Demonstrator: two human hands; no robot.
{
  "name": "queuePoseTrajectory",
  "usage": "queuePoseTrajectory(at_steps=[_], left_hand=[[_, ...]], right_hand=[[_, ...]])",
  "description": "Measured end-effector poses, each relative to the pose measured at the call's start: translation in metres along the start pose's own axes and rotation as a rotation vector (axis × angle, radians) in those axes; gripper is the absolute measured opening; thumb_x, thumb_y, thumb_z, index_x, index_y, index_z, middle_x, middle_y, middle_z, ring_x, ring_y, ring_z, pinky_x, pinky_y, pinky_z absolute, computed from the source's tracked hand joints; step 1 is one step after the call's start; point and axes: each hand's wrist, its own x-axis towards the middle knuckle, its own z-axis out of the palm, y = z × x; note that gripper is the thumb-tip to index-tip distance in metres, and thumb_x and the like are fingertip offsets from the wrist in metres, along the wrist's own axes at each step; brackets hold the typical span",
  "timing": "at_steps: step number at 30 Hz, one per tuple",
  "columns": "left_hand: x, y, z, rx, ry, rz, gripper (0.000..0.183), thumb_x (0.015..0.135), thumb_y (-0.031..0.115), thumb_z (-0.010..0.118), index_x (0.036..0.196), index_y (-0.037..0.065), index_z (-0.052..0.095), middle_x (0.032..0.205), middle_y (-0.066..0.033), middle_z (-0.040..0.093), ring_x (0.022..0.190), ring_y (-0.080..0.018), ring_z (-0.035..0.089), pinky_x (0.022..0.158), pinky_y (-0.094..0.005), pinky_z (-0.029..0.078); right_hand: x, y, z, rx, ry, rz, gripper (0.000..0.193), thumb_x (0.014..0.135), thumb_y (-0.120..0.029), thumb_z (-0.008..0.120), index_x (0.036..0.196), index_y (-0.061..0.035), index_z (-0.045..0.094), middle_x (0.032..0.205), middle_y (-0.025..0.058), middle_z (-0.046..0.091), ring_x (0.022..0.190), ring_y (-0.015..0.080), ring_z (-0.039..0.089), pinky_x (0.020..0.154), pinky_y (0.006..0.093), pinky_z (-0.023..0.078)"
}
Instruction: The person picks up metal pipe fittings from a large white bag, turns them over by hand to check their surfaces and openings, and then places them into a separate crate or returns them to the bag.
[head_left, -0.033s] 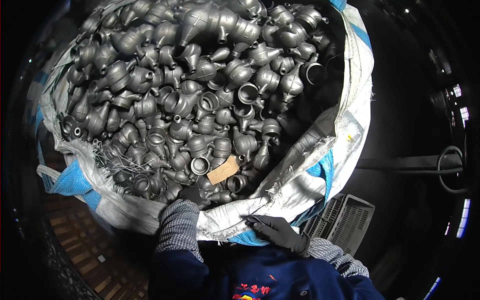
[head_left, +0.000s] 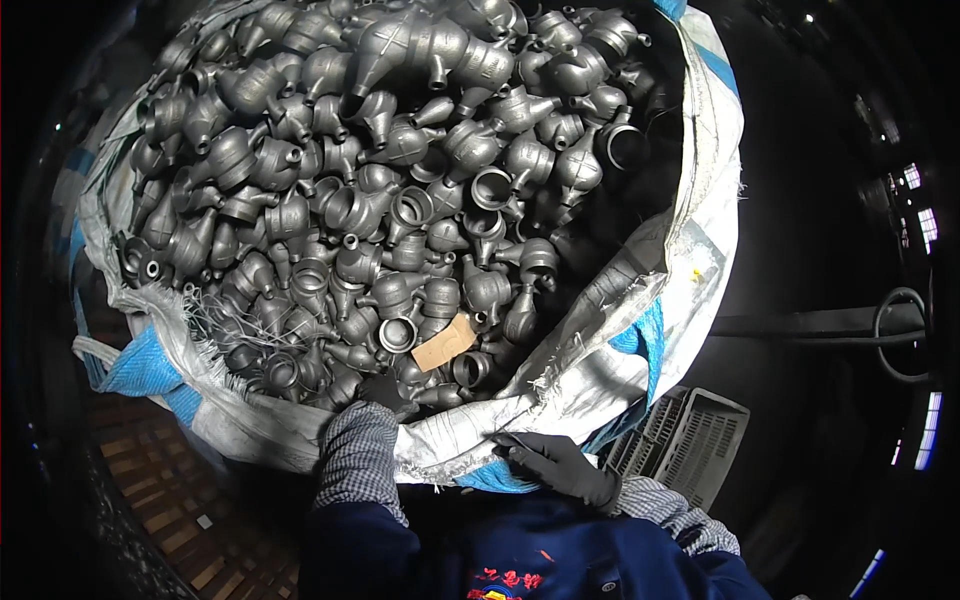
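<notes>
Gloved left hand [head_left: 386, 392] sits among gray castings [head_left: 360, 215] at the lower edge of a white bag [head_left: 705, 150]

From my distant seat I see a person in checked sleeves [head_left: 362, 455] at the bag, which fills the upper left and center of the frame. The castings, rounded and narrow-necked, lie heaped inside, spreading upward in the frame from the left hand, much the nearer of the two. Just to its right lies one low casting [head_left: 440, 396], its long axis running, as far as the shadow lets me judge, roughly across the frame. The left hand's fingers sink into the dark between parts; I cannot tell whether they are spread or pinching anything.

At lower center, the right hand [head_left: 562, 468] lies outside the heap, fingers reaching left along the bag's folded rim; I cannot tell whether they grip the cloth. A tan cardboard piece [head_left: 444, 342] rests on the castings, up and to the right of the left hand. Loose pale wires [head_left: 238, 325] tangle at the heap's left; a slotted crate [head_left: 705, 440] stands lower right.
</notes>
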Motion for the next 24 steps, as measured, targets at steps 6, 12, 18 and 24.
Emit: queuePoseTrajectory(at_steps=[6,12,18,24], left_hand=[[-0.028,0.011,-0.025,-0.217,0.238,0.19,0.095,0.06,0.051,0.084,0.134,0.008,0.042,0.103,-0.0211,0.066,0.092,-0.0344,0.066,0.077,-0.0449,0.053],[-0.07,0.047,-0.093,-1.511,0.271,0.524,0.068,0.083,0.012,0.071,0.141,0.001,0.037,0.133,-0.0123,0.051,0.122,-0.0222,0.049,0.102,-0.0361,0.042],[-0.123,0.124,-0.113,-2.57,-0.385,0.855,0.073,0.088,0.061,0.053,0.134,0.005,0.046,0.129,-0.0173,0.055,0.117,-0.035,0.055,0.096,-0.0566,0.047],[-0.176,0.169,-0.109,-2.529,-0.532,0.868,0.072,0.088,0.06,0.054,0.133,0.004,0.046,0.131,-0.0165,0.052,0.119,-0.0339,0.052,0.101,-0.0534,0.043]], right_hand=[[-0.018,-0.005,-0.017,0.054,0.159,-0.011,0.031,0.098,-0.019,0.056,0.123,-0.0007,0.061,0.094,0.0014,0.068,0.081,0.0047,0.056,0.073,0.0206,0.047],[-0.015,-0.018,-0.024,0.193,0.201,-0.024,0.033,0.096,-0.023,0.06,0.121,-0.0025,0.063,0.086,-0.0017,0.065,0.074,0.0032,0.052,0.065,0.0189,0.043],[-0.016,-0.044,-0.008,0.036,0.249,-0.187,0.04,0.092,-0.02,0.064,0.126,-0.0012,0.057,0.088,0.002,0.066,0.08,0.0069,0.057,0.072,0.0231,0.047],[-0.038,-0.059,0.004,0.023,0.338,-0.315,0.052,0.09,-0.022,0.067,0.135,-0.0014,0.05,0.099,0.0064,0.067,0.089,0.0098,0.059,0.08,0.0251,0.048]])
